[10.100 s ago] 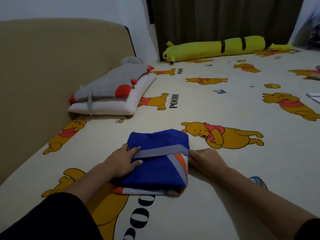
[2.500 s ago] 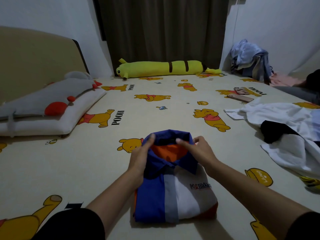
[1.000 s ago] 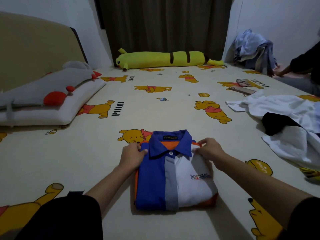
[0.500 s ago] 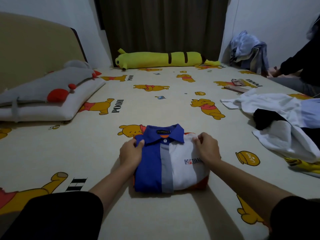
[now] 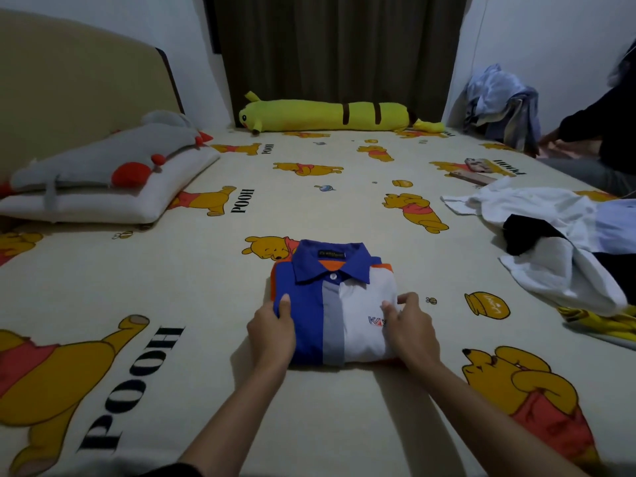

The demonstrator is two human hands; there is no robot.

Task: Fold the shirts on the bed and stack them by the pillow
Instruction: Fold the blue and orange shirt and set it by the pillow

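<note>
Folded shirt [image 5: 339,304] sits mid-frame on the bed [image 5: 206,287], collar up, blue on one side, white on the other. Left hand [image 5: 272,330] grips its left edge, thumb on top, the other fingers tucked under so I can't see them. Right hand [image 5: 411,327] grips the right edge, fingers curled over the white part, covering most of the chest logo. Unfolded clothes [image 5: 557,242] are cut off at the right edge. Pillow [image 5: 103,201] is upper left.

Bare forearms — dark sleeve [image 5: 172,471] above.
</note>
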